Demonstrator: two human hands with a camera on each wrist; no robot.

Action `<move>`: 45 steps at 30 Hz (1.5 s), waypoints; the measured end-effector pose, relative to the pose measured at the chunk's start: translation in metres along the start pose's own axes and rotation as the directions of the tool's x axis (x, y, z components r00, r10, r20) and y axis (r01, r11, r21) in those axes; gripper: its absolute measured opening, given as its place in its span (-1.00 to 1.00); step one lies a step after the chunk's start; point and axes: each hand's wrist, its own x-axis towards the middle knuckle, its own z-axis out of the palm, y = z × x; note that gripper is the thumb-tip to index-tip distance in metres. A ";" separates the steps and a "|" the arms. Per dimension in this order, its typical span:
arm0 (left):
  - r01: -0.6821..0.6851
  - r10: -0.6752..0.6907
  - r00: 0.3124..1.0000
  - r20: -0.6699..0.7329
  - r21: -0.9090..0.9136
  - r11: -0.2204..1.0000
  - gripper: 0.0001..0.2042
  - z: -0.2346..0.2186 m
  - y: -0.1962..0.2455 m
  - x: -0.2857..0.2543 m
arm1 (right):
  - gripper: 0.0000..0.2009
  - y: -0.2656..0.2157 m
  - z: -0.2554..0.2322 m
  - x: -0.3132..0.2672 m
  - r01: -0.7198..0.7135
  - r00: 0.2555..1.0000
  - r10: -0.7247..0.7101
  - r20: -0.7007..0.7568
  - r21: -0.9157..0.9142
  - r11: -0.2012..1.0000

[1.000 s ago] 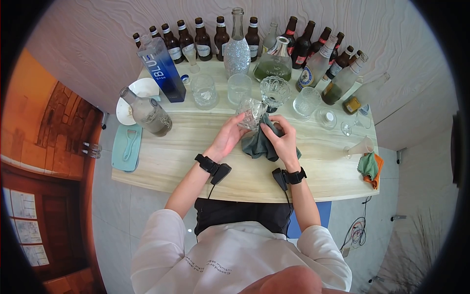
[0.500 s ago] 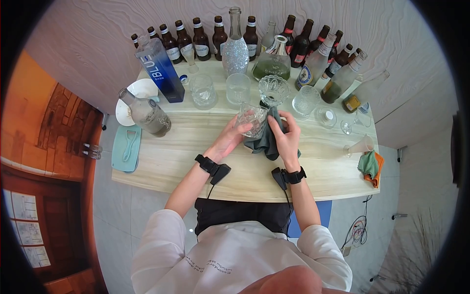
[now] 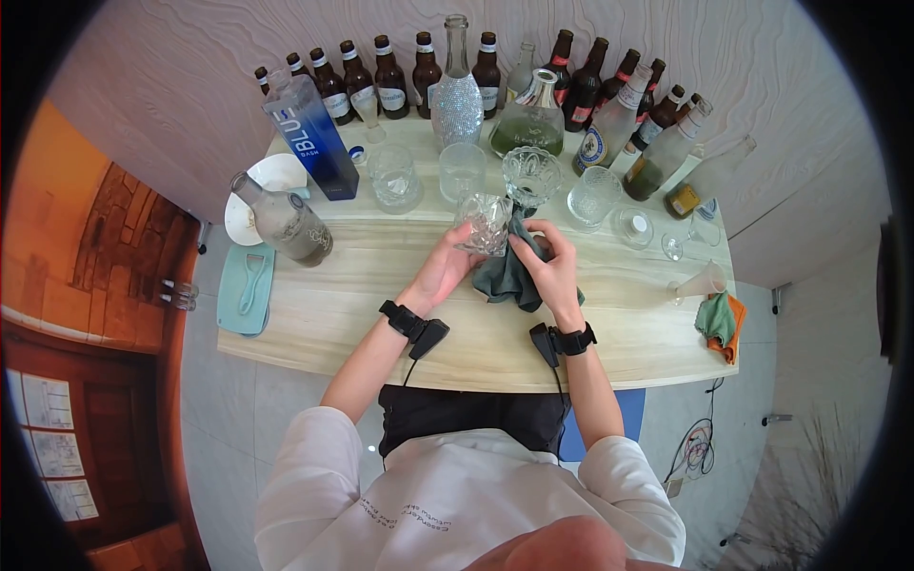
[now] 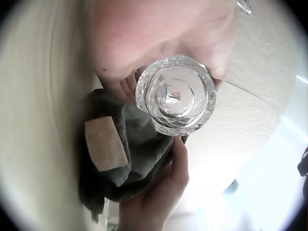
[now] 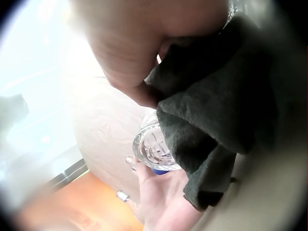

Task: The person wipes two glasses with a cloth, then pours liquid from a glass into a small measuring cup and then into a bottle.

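Cut-crystal tumbler [image 3: 485, 223] is gripped by curled left hand [image 3: 446, 266] fingers, lifted off the table [image 3: 362, 305]; dark green cloth [image 3: 509, 278] is pinched against it by the right hand [image 3: 550, 269], seemingly for wiping.

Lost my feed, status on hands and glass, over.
Left hand holds glass above table. Right hand grips cloth against it. Goblet and tumblers close behind.

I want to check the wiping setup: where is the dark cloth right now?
In the head view the dark cloth sits at the table's middle, gripped by the right hand, pressed against the cut glass that the left hand holds.
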 end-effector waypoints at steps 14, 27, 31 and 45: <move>-0.059 0.063 0.994 -0.088 0.054 0.997 -0.26 0.009 0.005 -0.002 | -0.83 -0.016 0.006 -0.002 0.088 0.995 -0.086 0.050 -0.026 0.996; -0.021 0.026 0.999 -0.022 0.201 0.979 -0.27 -0.008 -0.009 0.003 | -0.80 -0.008 0.006 -0.001 0.020 0.976 0.019 -0.219 0.176 0.984; 0.023 -0.022 1.000 0.011 -0.046 0.999 -0.30 -0.003 -0.007 0.002 | -0.80 -0.008 0.005 0.001 -0.012 0.979 0.054 -0.199 0.209 0.978; -0.119 0.117 0.992 -0.041 -0.046 0.992 -0.34 -0.003 -0.002 0.003 | -0.81 -0.010 0.006 -0.001 -0.011 1.000 0.011 -0.015 -0.028 1.000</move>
